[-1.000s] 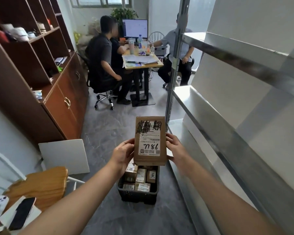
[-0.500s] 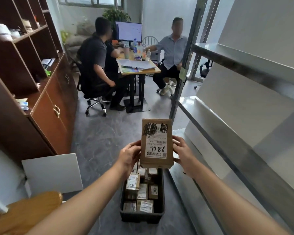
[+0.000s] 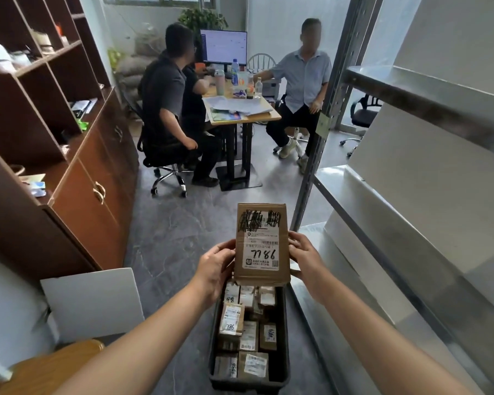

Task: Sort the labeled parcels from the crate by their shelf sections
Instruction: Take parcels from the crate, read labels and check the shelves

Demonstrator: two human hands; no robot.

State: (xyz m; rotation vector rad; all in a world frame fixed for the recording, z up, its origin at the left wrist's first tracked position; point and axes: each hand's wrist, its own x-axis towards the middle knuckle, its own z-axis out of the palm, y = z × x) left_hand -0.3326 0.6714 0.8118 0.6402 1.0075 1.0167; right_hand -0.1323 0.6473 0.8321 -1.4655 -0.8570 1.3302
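1. Office with grey floor [image 3: 177, 238]. Brown cabinet [image 3: 92, 201] on the left, metal rack [image 3: 382, 246] on the right, people seated at a far table [image 3: 246, 121].
2. Crate [image 3: 248, 387] on the floor, near centre, beside the rack, filled with small labelled boxes [image 3: 247, 334].
3. Parcel [image 3: 261, 243] upright above the crate's far end, with handwritten "7786" facing the camera.
4. Left hand [image 3: 216, 267] grips the parcel's left edge; right hand [image 3: 304, 260] grips its right edge.

The person's left forearm [image 3: 143, 337] and right forearm [image 3: 362, 329] are bare as far as the view shows them. The left hand [image 3: 216, 269] and right hand [image 3: 304, 259] are bare too.
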